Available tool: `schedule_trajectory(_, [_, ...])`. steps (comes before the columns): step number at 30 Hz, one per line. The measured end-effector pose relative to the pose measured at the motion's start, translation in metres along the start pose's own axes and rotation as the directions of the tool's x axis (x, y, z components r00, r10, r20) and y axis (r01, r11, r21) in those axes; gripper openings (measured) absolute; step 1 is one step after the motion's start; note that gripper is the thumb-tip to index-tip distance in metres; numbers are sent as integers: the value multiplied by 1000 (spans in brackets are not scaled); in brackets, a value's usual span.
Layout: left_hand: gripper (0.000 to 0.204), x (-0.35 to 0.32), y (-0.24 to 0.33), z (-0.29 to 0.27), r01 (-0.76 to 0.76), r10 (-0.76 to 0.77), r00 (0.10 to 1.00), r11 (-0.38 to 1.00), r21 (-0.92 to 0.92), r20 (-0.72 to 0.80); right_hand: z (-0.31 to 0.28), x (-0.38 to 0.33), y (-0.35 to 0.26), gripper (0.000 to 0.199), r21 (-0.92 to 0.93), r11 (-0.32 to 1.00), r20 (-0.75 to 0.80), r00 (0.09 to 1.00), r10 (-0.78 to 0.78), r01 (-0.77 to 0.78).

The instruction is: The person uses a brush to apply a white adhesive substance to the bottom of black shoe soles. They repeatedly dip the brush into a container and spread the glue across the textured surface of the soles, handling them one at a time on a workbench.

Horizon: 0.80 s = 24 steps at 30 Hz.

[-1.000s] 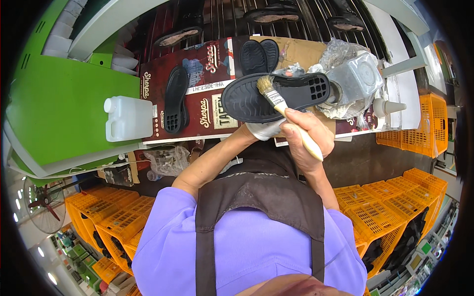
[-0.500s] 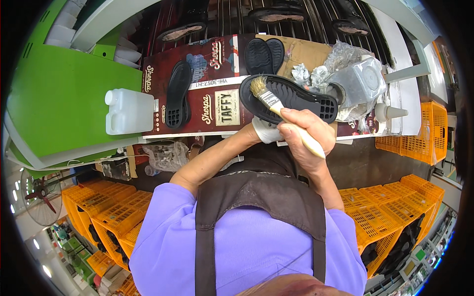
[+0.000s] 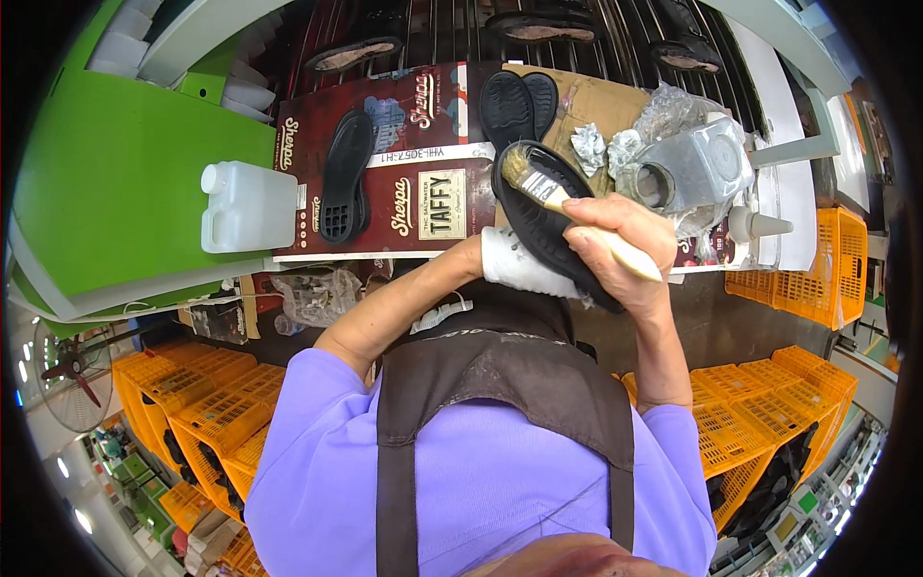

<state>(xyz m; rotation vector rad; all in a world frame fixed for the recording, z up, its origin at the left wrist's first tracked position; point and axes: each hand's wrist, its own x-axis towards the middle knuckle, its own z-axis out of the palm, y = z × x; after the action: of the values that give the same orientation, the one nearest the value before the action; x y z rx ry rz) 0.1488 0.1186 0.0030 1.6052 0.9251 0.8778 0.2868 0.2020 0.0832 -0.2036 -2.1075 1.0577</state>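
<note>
My right hand (image 3: 630,252) grips a flat paintbrush (image 3: 632,258) by its pale handle. Its bristles touch the toe end of a black shoe sole (image 3: 527,216), inside the raised rim. Beneath that sole is my left hand (image 3: 517,262) in a white glove, holding it up at the cardboard's near edge; its fingers are mostly hidden under the sole. The sole slants from upper left to lower right, its heel end partly behind my right hand. Further soles lie on the dark red cardboard (image 3: 385,207): a stacked pair (image 3: 343,183) at left and another pair (image 3: 510,104) at the far middle.
A white plastic jug (image 3: 248,207) stands left on the green surface. To the right lie a clear wide-mouthed container (image 3: 697,163), crumpled paper (image 3: 588,149) and a nozzle bottle (image 3: 755,224). Black footwear (image 3: 356,53) sits on the far rack. Orange crates (image 3: 803,269) flank me.
The sole has swung round, its heel end coming down toward me and its toe shifting right. My right hand and the brush have moved right and slightly down with it.
</note>
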Motion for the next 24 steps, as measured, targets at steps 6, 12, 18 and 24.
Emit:
schedule_trajectory(6, [45, -11, -3, -12, -29, 32, 994, 999, -31, 108, -14, 5, 18, 16, 27, 993, 77, 990, 116, -119])
schedule_trajectory(12, [52, -19, -13, -17, -24, 28, 999, 994, -110, 40, -23, 3, 35, 15, 143, 927, 67, 938, 341, -347])
schedule_trajectory(18, [64, -35, -33, -13, 211, -261, 965, 715, -666, 26, -19, -1, 45, 14, 257, 870, -18, 898, 440, -421])
schedule_trajectory(24, [68, -38, -11, -10, 90, -289, 955, 501, -861, -69, -14, -9, 46, 15, 298, 848, -56, 879, 473, -438])
